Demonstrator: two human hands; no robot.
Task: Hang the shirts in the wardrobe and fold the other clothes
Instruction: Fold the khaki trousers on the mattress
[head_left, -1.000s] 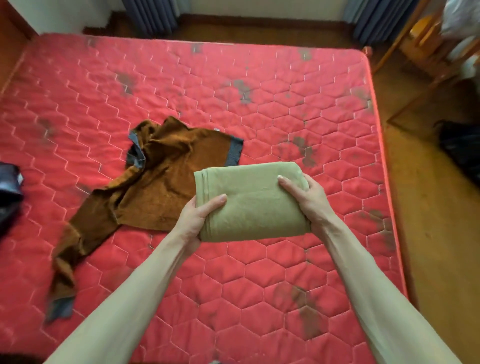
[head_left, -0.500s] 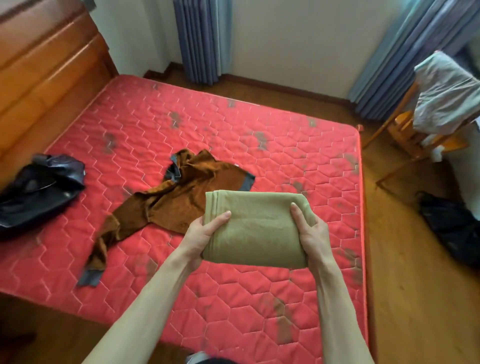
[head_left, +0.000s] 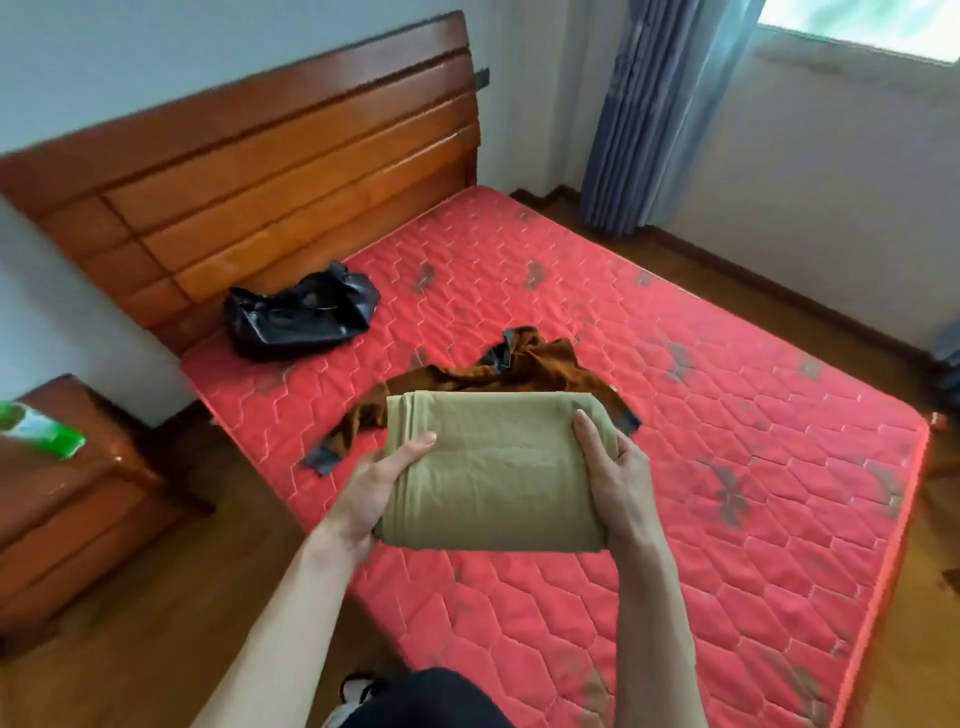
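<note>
Over red mattress (head_left: 675, 415) | wooden headboard (head_left: 270, 171) behind | blue curtain (head_left: 649, 119) right

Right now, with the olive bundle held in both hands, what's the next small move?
Probably set the folded olive garment down on a bare patch of the red mattress; both hands are occupied, and the brown garment lies unfolded.

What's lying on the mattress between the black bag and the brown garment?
Nothing: in the head view, only bare red quilted mattress separates the crumpled black leather bag from the rumpled brown garment.
</note>
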